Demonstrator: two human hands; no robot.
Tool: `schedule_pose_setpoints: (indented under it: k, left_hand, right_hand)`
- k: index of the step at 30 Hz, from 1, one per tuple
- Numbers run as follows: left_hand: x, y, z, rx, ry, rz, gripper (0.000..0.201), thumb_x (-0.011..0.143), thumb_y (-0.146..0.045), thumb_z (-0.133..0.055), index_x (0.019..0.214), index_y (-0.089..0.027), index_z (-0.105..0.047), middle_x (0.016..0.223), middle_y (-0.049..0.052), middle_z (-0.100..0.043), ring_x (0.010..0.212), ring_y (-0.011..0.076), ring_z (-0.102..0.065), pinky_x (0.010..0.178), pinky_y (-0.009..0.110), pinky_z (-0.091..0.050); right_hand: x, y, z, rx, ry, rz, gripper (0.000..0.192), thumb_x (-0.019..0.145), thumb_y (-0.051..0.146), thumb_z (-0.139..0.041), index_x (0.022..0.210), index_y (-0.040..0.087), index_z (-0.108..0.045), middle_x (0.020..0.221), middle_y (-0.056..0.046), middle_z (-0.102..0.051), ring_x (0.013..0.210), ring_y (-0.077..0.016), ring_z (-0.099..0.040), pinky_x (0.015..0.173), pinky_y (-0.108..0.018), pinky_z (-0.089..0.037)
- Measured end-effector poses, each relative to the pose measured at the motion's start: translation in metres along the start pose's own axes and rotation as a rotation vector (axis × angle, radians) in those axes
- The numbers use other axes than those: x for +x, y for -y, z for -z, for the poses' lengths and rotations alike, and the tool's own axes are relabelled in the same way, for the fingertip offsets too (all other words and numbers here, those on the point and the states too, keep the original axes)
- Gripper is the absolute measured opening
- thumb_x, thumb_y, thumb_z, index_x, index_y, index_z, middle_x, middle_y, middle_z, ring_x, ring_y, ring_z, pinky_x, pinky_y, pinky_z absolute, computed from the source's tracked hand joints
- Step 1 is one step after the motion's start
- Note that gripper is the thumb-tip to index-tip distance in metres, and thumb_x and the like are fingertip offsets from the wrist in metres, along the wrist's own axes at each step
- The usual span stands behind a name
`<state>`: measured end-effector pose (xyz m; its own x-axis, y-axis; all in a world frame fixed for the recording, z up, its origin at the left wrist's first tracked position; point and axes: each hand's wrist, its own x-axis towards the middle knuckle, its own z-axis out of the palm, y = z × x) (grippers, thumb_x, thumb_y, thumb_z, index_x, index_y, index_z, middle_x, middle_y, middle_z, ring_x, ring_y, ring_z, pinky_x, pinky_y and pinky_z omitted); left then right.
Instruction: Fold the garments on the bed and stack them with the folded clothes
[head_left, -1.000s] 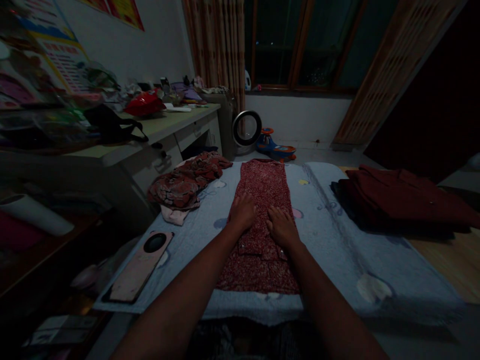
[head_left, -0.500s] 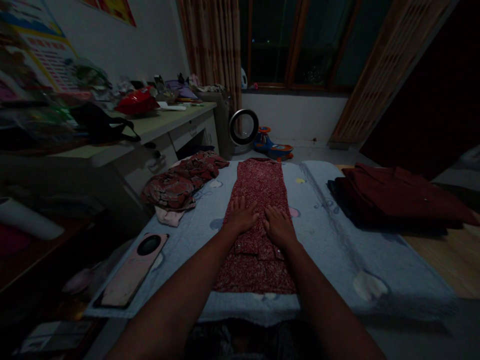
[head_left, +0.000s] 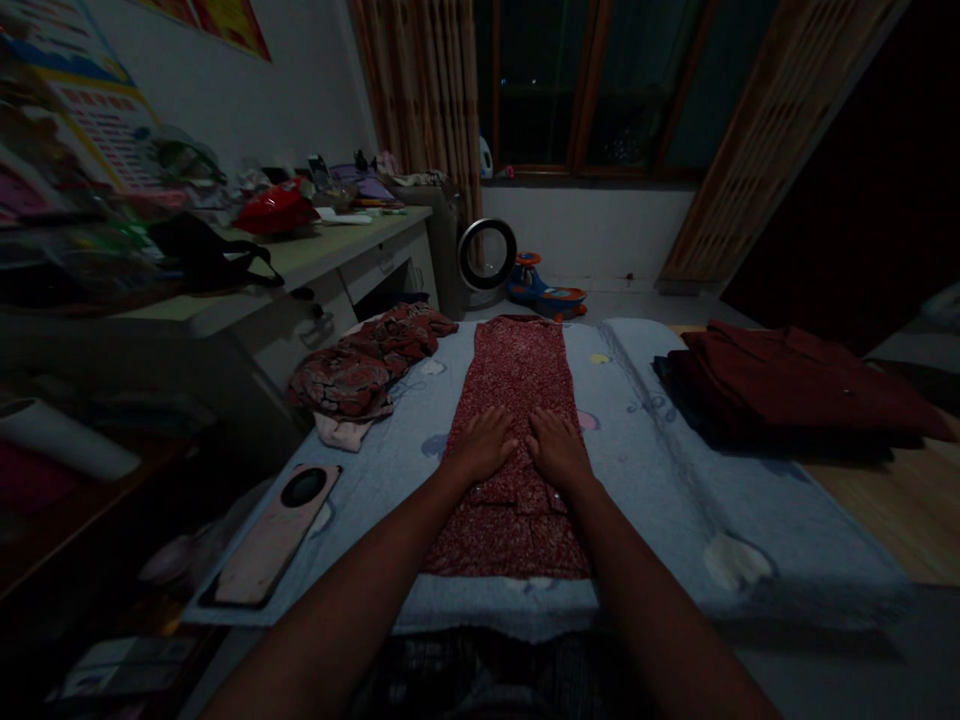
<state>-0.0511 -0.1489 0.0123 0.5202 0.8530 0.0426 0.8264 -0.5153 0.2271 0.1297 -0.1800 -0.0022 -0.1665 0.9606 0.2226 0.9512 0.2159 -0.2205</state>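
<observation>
Dimly lit, the left hand point(head_left: 482, 443) and right hand point(head_left: 556, 447) lie flat, fingers spread, on the red patterned garment point(head_left: 517, 375). Both forearms hide its near middle. Its print is hard to make out.

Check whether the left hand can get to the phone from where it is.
Probably yes: the left hand lies flat on the red garment, and the blanket between it and the phone looks bare, with the crumpled clothes farther back.
</observation>
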Motion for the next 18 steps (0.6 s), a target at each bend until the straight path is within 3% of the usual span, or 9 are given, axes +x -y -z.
schedule_pose_setpoints:
  k: [5,11,18]
  left_hand:
    - [-0.007,-0.005,0.008,-0.039,-0.022,0.005,0.052,0.097,-0.037,-0.042,0.146,-0.019,-0.041,0.158,0.01,-0.035,0.147,0.0238,-0.028,0.119,0.046,-0.024]
    - [-0.036,-0.025,0.011,-0.145,-0.048,-0.157,0.044,0.096,-0.034,-0.044,0.137,-0.018,-0.053,0.148,0.008,-0.05,0.139,0.0195,-0.042,0.117,0.036,-0.029]
    - [-0.051,-0.035,0.002,-0.068,-0.044,-0.1,0.051,0.097,-0.038,-0.041,0.144,-0.019,-0.044,0.157,0.008,-0.037,0.146,0.0239,-0.03,0.12,0.045,-0.022]
  right_hand:
    - [0.0,0.0,0.0,0.018,-0.009,-0.027,0.054,0.097,0.033,-0.041,0.146,0.011,-0.041,0.155,-0.014,-0.039,0.143,-0.0241,-0.033,0.117,-0.044,-0.02]
    - [0.001,-0.001,0.001,0.016,-0.002,-0.034,0.055,0.097,0.034,-0.041,0.146,0.01,-0.042,0.155,-0.014,-0.038,0.143,-0.0264,-0.032,0.117,-0.044,-0.021]
    - [0.005,-0.006,-0.003,0.096,-0.014,-0.034,0.05,0.097,0.031,-0.042,0.142,0.01,-0.047,0.151,-0.016,-0.044,0.141,-0.0251,-0.035,0.116,-0.044,-0.023]
